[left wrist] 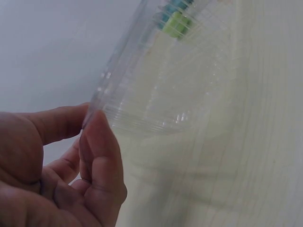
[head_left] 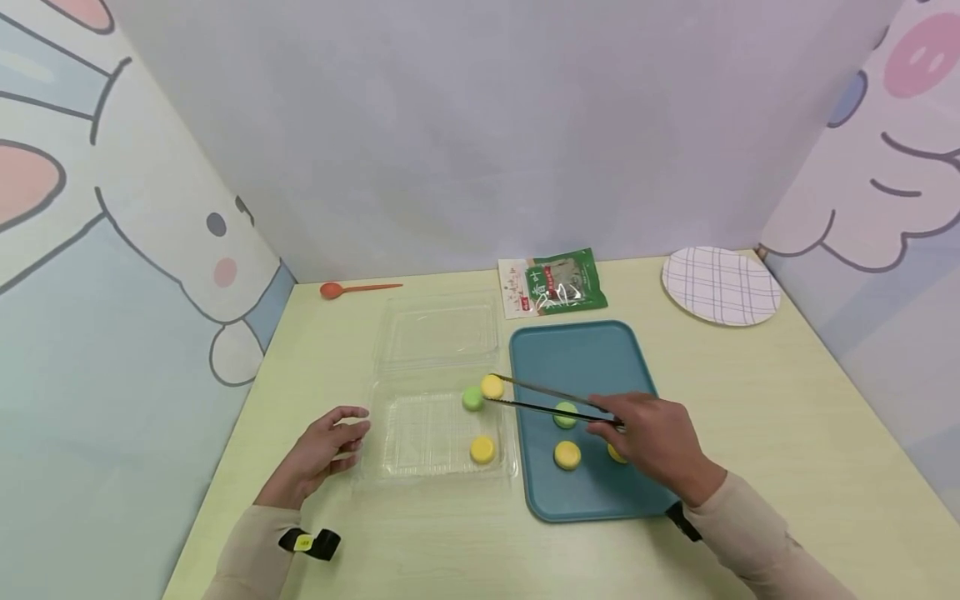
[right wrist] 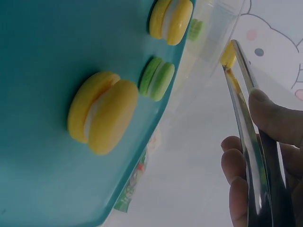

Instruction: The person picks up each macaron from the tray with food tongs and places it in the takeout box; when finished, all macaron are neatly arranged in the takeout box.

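Note:
My right hand (head_left: 660, 437) grips metal tongs (head_left: 536, 407), whose tips pinch a yellow macaron (head_left: 492, 386) over the right side of a clear plastic box (head_left: 420, 433). Inside that box are a green macaron (head_left: 472, 398), right beside the pinched one, and another yellow macaron (head_left: 482, 449) nearer the front. In the left wrist view, thumb and finger of my left hand (left wrist: 90, 161) pinch the box's rim at its left side. On the blue tray (head_left: 570, 358) lie a green macaron (head_left: 565, 415) and two yellow ones, one partly hidden under my right hand.
The box's clear lid (head_left: 442, 333) lies folded back behind it. Farther back are an orange spoon (head_left: 332, 290), a green and white food packet (head_left: 555, 283) and a checked plate (head_left: 722, 286). Walls with cartoon pictures enclose the table (head_left: 810, 433) on the back and sides.

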Available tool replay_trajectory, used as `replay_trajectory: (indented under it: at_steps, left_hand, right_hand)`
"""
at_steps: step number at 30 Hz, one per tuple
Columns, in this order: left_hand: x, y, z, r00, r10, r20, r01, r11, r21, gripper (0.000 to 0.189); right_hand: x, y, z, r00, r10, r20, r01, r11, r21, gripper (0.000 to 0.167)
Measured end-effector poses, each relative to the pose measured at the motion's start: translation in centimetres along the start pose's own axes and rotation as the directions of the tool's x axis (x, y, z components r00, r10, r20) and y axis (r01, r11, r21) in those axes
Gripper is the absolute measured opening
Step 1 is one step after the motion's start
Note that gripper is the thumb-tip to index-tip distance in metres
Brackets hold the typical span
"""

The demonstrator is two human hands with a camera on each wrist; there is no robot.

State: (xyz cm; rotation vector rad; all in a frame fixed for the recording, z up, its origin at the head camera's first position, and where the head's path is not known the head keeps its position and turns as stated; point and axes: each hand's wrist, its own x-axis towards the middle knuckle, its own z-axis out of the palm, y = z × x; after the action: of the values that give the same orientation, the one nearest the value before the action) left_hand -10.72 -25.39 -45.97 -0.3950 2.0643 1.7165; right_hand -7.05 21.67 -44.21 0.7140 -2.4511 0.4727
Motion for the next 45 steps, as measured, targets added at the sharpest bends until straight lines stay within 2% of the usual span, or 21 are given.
replay_trajectory:
  at_steps: [2,6,15,23,34,45]
  left_hand:
    - [0.0,0.0,0.0,1.0,0.004,0.001,-0.004,1.0,0.003,0.043]
    - [0.0,0.0,-0.1,1.0,0.004,-0.003,-0.004,1.0,0.003,0.042]
    - [-0.1,0.1,0.1,1.0,0.009,0.003,-0.009,1.0,0.006,0.042]
    - [-0.1,0.2,0.1,1.0,0.011,0.002,-0.011,1.0,0.015,0.042]
    - [0.2,0.1,0.0,1.0,0.004,-0.006,-0.004,1.0,0.015,0.041]
    - [0.1,0.1,0.1,1.0,0.0,-0.015,0.0,1.0,0.01,0.041]
  right_hand:
    - [0.2,-0.2,0.2,1.0,-0.014,0.004,0.014,1.0,-0.007,0.068]
    - [0.9,-0.8,0.4,0.999,-0.021,0.037,0.022,1.0,-0.006,0.043]
    - [2.5,-2.1,1.5,0.992,-0.016,0.125,0.01,0.999,0.046,0.043]
    - [3.8,-2.7,2.4,0.982,-0.011,0.188,0.011,1.0,0.004,0.04]
    - [5.3,-3.7,3.9,0.979,-0.026,0.202,0.025,1.0,0.008,0.036]
    - [6.4,-4.6,5.1,0.976,-0.111,0.186,0.121,0.992,-0.047,0.033]
